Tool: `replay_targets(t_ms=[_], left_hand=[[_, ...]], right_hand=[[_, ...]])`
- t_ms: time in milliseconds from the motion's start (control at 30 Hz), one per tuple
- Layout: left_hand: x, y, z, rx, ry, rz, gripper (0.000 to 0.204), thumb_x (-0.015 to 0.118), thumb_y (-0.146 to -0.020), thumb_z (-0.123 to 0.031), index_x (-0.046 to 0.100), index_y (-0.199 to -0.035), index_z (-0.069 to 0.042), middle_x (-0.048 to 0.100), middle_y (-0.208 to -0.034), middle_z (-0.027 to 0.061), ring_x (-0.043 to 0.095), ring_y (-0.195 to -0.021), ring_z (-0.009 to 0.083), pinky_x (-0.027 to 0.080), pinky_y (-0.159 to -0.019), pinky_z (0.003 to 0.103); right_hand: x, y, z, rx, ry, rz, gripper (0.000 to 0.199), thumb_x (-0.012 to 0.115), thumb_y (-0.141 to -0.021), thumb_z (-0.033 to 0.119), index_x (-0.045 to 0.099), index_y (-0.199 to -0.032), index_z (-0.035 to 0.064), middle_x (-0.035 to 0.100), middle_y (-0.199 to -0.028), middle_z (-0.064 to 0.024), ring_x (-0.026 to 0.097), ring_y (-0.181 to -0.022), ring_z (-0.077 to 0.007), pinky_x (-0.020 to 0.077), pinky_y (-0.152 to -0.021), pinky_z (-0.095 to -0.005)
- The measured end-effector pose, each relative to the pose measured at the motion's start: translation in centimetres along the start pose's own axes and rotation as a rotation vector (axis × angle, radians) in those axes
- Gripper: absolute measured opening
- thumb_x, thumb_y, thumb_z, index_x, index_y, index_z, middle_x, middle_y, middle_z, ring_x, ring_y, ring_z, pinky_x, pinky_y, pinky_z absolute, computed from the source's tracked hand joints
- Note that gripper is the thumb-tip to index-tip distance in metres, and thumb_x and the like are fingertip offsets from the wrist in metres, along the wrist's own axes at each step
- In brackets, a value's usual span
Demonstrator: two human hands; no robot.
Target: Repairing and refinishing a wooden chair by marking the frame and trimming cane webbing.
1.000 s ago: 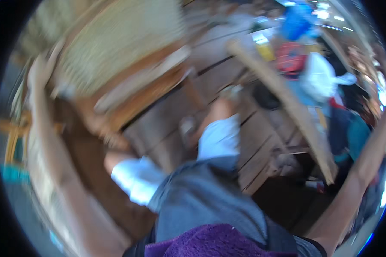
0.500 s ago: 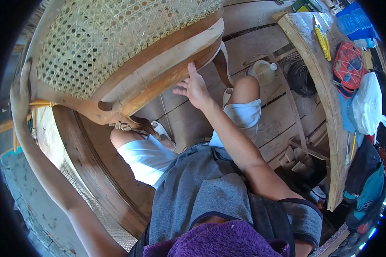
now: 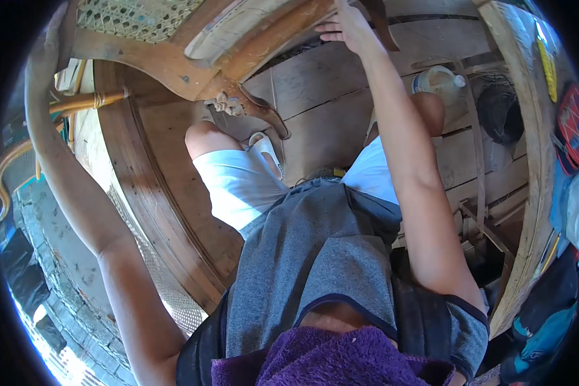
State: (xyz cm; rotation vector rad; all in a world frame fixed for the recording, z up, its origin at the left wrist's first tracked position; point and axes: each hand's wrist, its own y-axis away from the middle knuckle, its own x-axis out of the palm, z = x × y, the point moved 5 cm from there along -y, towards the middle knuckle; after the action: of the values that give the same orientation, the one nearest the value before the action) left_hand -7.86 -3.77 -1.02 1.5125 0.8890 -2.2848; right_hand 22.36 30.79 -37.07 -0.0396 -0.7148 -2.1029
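While hands (image 3: 344,26) grip chair (image 3: 174,58): jug (image 3: 439,82), workbench (image 3: 527,193).

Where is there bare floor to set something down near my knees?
Bare floor planks lie between the carved chair leg and the plastic jug, ahead of the knees. The bench on the right is crowded with tools. Both the left hand and right hand grip the chair frame.

Chair held overhead above the lap

The wooden chair (image 3: 193,48) hung between both hands; a plastic jug (image 3: 439,82) stood on the floorboards (image 3: 321,109) right of it.
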Motion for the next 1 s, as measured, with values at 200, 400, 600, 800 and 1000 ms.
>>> replay_targets(t_ms=[200,400,600,800,1000], left_hand=[[-0.1,-0.5,-1.9,-0.117,0.336,-0.159,0.055,0.043,-0.101,-0.048,0.061,-0.128,-0.004,0.063,-0.123,0.0236,0.063,-0.106,0.0448,0.046,-0.098,0.045],[-1.3,-1.1,-3.9,-0.343,0.293,0.063,0.070,0.043,-0.095,-0.064,0.068,-0.111,-0.001,0.064,-0.101,0.0316,0.060,-0.103,0.0477,0.047,-0.088,0.049],[-1.9,-2.8,-6.6,-0.242,0.730,0.280,0.064,0.058,-0.094,-0.049,0.061,-0.124,0.007,0.067,-0.114,0.0199,0.063,-0.108,0.0283,0.045,-0.097,0.038],[0.1,-6.7,-10.4,-0.011,1.186,0.533,0.056,0.064,-0.094,-0.036,0.058,-0.129,0.007,0.065,-0.119,0.0165,0.062,-0.109,0.0244,0.046,-0.097,0.036],[-0.7,-5.8,-8.6,-0.171,1.296,0.573,0.051,0.068,-0.089,-0.024,0.057,-0.129,0.005,0.066,-0.115,0.0132,0.063,-0.103,0.0213,0.048,-0.092,0.035]], right_hand=[[0.0,1.7,0.0,-0.157,0.136,0.019,0.060,0.042,-0.098,0.062,0.060,-0.088,0.0055,0.057,-0.059,-0.0055,0.053,-0.048,-0.0139,0.0427,-0.043,-0.0280],[-3.1,14.3,-4.9,-0.118,0.108,0.156,0.020,0.062,-0.093,0.018,0.062,-0.109,0.0044,0.065,-0.077,-0.0035,0.062,-0.065,-0.0094,0.0491,-0.053,-0.0237],[-11.7,32.9,0.2,-0.372,0.199,0.022,0.026,0.063,-0.097,0.022,0.064,-0.114,0.0025,0.067,-0.087,-0.0048,0.064,-0.074,-0.0101,0.0523,-0.066,-0.0238],[-15.0,51.3,12.7,-0.619,0.598,-0.446,0.024,0.060,-0.099,0.017,0.064,-0.115,0.0007,0.068,-0.091,-0.0047,0.065,-0.078,-0.0105,0.0537,-0.072,-0.0265],[-17.4,53.4,18.2,-0.664,0.630,-0.756,0.024,0.062,-0.097,0.018,0.066,-0.113,0.0009,0.065,-0.082,-0.0017,0.060,-0.074,-0.0081,0.0508,-0.071,-0.0237]])
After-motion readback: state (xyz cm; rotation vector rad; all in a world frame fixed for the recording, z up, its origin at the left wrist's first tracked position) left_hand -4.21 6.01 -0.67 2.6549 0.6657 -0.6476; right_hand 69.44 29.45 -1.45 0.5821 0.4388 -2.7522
